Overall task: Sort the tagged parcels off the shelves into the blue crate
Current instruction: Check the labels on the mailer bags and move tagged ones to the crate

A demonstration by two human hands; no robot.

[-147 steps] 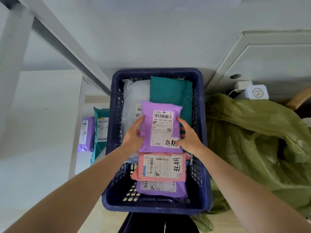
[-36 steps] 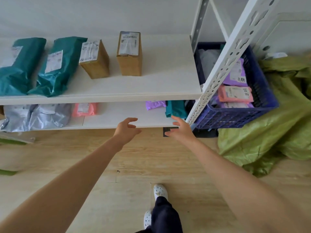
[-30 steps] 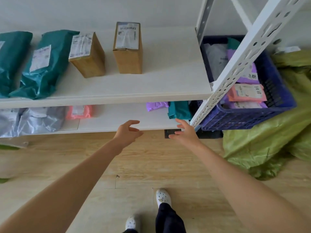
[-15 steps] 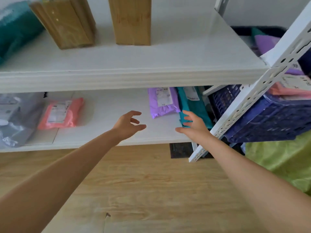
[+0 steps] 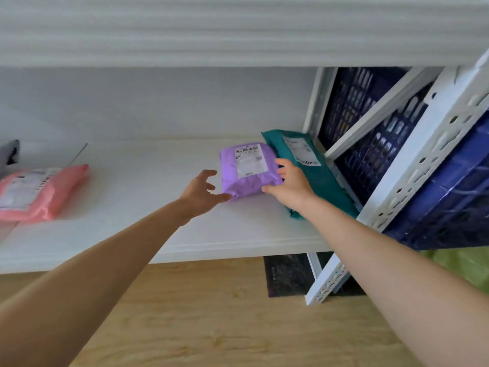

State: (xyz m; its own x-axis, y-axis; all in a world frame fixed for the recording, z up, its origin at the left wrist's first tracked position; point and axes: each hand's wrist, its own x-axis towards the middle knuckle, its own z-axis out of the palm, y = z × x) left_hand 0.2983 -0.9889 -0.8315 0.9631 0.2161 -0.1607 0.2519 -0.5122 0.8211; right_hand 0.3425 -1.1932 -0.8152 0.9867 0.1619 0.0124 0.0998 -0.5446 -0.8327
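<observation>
The purple parcel (image 5: pixel 248 169) lies flat on the lower shelf (image 5: pixel 132 207), white label up, between the two hands. Its barcode shows, but the print is too blurred to read. The right hand (image 5: pixel 291 184) is at its right side: the fingers (image 5: pixel 284 162) are spread and lightly bent against that edge, and the thumb tip is at the near right corner. No closed grip shows. The left hand (image 5: pixel 201 192) is just off the near left corner with its fingers (image 5: pixel 209 173) spread and curved in the air. Whether its thumb touches the wrapping I cannot tell.

Under the right palm and beyond its little finger lies a teal parcel (image 5: pixel 325 186), touching the purple one and partly covered by the wrist. Further out on that side, behind the white shelf upright (image 5: pixel 412 176), stands the blue crate (image 5: pixel 449 186); the frame hides what it holds.

Well out from the left fingers lies a pink parcel (image 5: pixel 45 192), cut off by the picture's edge. The upper shelf (image 5: pixel 238 30) is smeared by blur.
</observation>
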